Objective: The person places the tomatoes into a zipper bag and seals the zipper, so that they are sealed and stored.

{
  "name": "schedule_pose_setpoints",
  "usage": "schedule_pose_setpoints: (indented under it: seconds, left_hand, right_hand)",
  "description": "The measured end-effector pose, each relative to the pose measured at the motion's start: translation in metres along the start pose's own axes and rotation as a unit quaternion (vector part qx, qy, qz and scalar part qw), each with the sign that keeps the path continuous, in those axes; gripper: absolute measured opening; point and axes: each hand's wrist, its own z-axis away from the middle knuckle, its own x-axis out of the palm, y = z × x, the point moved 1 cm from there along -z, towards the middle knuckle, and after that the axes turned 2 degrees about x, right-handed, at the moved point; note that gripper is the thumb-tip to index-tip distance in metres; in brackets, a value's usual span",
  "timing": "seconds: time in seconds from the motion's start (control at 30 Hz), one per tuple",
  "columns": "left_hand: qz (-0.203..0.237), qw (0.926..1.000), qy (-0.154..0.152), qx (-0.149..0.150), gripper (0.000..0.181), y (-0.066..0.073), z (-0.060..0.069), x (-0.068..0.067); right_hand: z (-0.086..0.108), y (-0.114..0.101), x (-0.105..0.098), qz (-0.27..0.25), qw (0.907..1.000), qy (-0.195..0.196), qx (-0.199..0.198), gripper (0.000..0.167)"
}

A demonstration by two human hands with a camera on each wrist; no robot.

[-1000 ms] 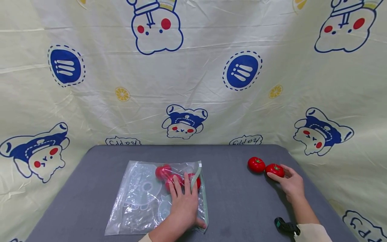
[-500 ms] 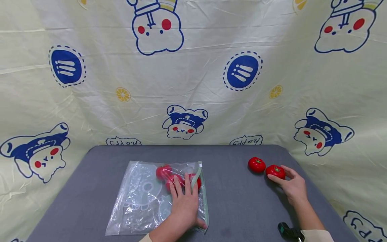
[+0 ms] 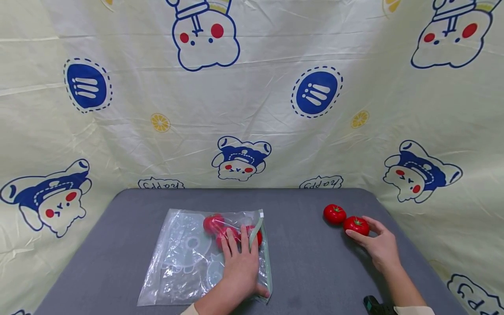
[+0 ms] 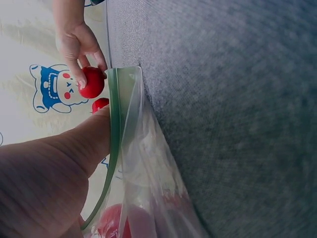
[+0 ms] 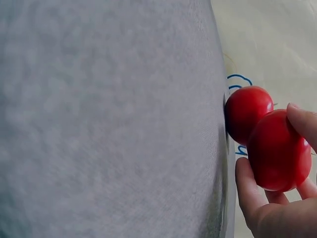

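In the head view, my left hand (image 3: 241, 269) rests with spread fingers on a clear zip bag (image 3: 185, 280). Several red tomatoes (image 3: 213, 223) show through the plastic near my fingertips. The bag's green zip edge (image 4: 115, 119) stands raised beside my thumb in the left wrist view; part of that thumb is hidden behind it. Over at the right, my right hand (image 3: 381, 247) holds a tomato (image 3: 356, 225) between thumb and fingers. Another tomato (image 3: 334, 214) sits just beyond it to the left. The two look close or touching in the right wrist view.
A grey cloth-covered table (image 3: 303, 271) bears everything. Behind it hangs a pale curtain (image 3: 260, 105) printed with blue cartoon figures. A black strapped device (image 3: 374, 306) is at my right wrist.
My right hand and its tomato have shifted slightly toward the table's front. The left hand, the bag and the other tomatoes look unmoved.
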Motion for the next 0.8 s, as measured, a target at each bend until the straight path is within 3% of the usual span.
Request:
schedule_pose_setpoints:
  seconds: [0.27,0.8]
  left_hand:
    - [-0.004,0.9998,0.017,0.006,0.134,0.000,0.001,-0.001]
    - [-0.005,1.0000,0.000,-0.002,0.132,0.001,0.000,-0.001]
  right_hand:
    - [0.008,-0.003,0.002,0.030,0.9994,-0.018,-0.003,0.103]
    - [0.028,-0.008,0.012,0.010,0.9980,-0.061,-0.016,0.101]
